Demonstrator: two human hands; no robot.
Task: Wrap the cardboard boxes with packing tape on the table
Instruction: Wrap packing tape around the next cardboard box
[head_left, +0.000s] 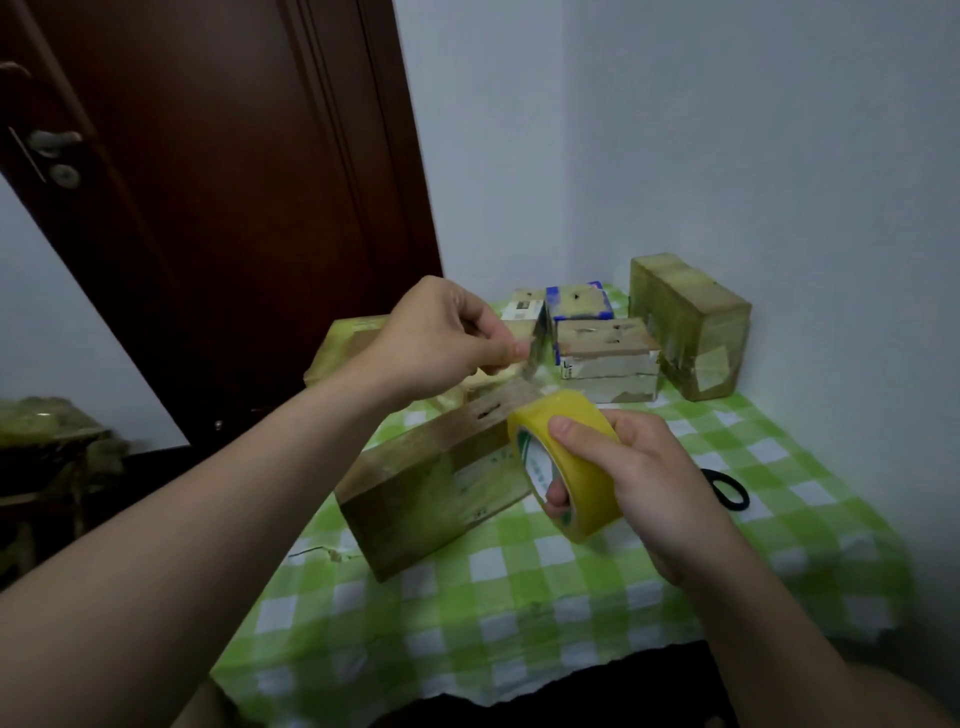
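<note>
Head cam: brown door (208, 208) fills the upper left, with the green checked table (519, 649) across the lower middle. A cardboard box (431, 483) lies mid-frame, partly blocked by both hands, and more taped boxes (691, 322) sit behind by the wall. The right hand (649, 483) is wrapped round the yellow tape roll (576, 467), while the left hand (436, 343) pinches the pulled-out tape end (537, 338). Black scissors (727, 488) peek out at right. There's green print inside the roll, unreadable.

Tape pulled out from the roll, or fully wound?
Pulled out: the left hand pinches the free end, and a strip runs to the tape roll in the right hand.
</note>
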